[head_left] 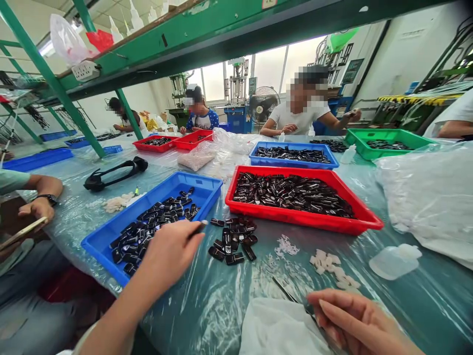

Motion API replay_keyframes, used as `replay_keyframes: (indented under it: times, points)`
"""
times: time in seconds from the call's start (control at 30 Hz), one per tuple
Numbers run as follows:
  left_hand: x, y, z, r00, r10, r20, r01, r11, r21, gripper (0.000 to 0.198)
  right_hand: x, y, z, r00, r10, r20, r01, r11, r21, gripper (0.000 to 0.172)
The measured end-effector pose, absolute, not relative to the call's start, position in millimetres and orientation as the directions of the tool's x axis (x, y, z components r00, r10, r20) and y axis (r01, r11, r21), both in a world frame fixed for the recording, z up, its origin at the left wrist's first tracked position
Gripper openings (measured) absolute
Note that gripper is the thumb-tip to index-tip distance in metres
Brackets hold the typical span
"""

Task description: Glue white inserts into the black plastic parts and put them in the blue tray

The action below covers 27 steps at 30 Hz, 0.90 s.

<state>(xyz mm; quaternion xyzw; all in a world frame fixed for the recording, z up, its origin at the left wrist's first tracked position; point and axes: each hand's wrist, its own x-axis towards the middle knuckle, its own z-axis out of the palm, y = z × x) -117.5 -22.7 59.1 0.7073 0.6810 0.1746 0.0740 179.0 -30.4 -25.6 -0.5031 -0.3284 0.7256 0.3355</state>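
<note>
My left hand (170,251) hovers over the near edge of a blue tray (111,231) of small black parts, fingers pinched on one black part (199,228). Just right of it lies a loose pile of the same black parts (232,241) on the plastic-covered table (221,305). My right hand (354,320) rests at the bottom right, fingers closed on thin metal tweezers (290,295) that point up and left. Small white pieces (332,268) lie just above it. A white cloth (277,328) lies under the tweezers.
A red tray (365,219) of black parts sits beyond the pile, with blue (293,160), green (384,135) and further red trays (192,140) behind. A squat plastic bottle (395,261) and a large plastic bag (428,197) lie right. Other people sit around; a hand holding a phone (33,217) is at left.
</note>
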Motion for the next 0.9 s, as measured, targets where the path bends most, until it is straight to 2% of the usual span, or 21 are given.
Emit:
replay_keyframes:
  times: [0.1,0.27,0.33,0.4,0.53,0.63,0.77,0.9]
  points:
    - [-160.1,-23.8,52.3,-0.248,0.966,0.075,0.965,0.24,0.108,0.036,177.3,-31.2,-22.8,-0.271,0.82,-0.505,-0.143,-0.553,-0.821,0.038]
    - [-179.3,-23.6,45.6,-0.339,0.934,0.114,0.941,0.336,0.049,0.048,177.6,-34.4,-20.6,-0.277,0.822,-0.498,-0.133,-0.546,-0.827,0.037]
    - [-164.4,-22.9,45.5,-0.293,0.945,0.142,0.956,0.288,0.056,0.048,177.5,-35.5,-20.0,-0.279,0.826,-0.49,-0.119,-0.537,-0.835,0.037]
    - [-140.9,-20.1,43.5,-0.125,0.979,0.158,0.991,0.116,0.063,0.043,176.8,-36.0,-19.7,-0.288,0.832,-0.474,-0.105,-0.52,-0.848,0.038]
    - [-94.0,-3.1,27.1,0.058,0.996,0.062,0.997,-0.061,0.048,0.031,175.9,-35.6,-20.0,-0.266,0.852,-0.451,-0.081,-0.486,-0.87,0.039]
    - [-77.0,16.6,8.4,0.061,0.998,0.02,0.998,-0.061,0.015,0.024,176.9,-36.2,-18.9,-0.266,0.857,-0.442,-0.069,-0.474,-0.878,0.038]
    - [-73.0,32.5,-8.8,-0.004,1.0,-0.025,1.0,0.004,-0.022,0.033,178.5,-38.1,-15.9,-0.258,0.869,-0.422,-0.07,-0.453,-0.889,0.036]
    - [-67.7,29.3,-10.7,0.041,0.994,-0.098,0.999,-0.044,-0.024,0.032,177.8,-37.0,-15.7,-0.267,0.866,-0.423,-0.047,-0.45,-0.892,0.037]
